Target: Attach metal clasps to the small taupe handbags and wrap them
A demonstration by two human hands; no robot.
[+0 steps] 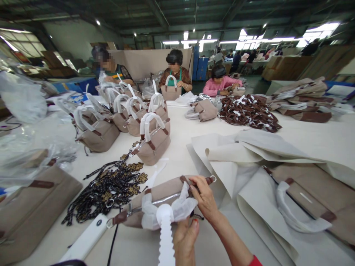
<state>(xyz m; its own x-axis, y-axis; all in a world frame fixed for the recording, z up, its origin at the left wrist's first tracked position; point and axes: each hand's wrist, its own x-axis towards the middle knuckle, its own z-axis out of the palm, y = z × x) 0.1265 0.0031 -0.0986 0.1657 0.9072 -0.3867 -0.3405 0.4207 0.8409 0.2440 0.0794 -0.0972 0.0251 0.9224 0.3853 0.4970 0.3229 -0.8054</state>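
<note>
Held bag [166,190]: one, beige, lying tilted across the near table [177,136], in front of the wearer. Underside and far face hidden. Two metal rings visible, one at each end; one zip, partly covered by the wrapped handles [184,207]. One white serrated strip [166,236] hangs over the near side, lower end cut off by the frame.

Right hand [203,197]: fingers bent against the bag's right end, beside a brown tab; whether they pinch it, cannot tell. Left hand [185,234]: below the wrapping, thumb raised, fingers partly hidden; grip cannot be told.

Black cords with gold flower pieces [111,188]: one heap, left of the held bag, too tangled to count. Brown straps [246,112]: one heap, likewise uncountable. Standing bags [104,136]: at least five, rear ones overlapped. One bag on its side [205,110], near the brown straps. Left-edge bag [41,207] and right-hand bag [313,188]: one each, both cut off; the latter lies by crumpled sheets [266,195], number unclear. Co-workers [174,74]: three across the table, lower bodies hidden. Background figures small and blurred.
</note>
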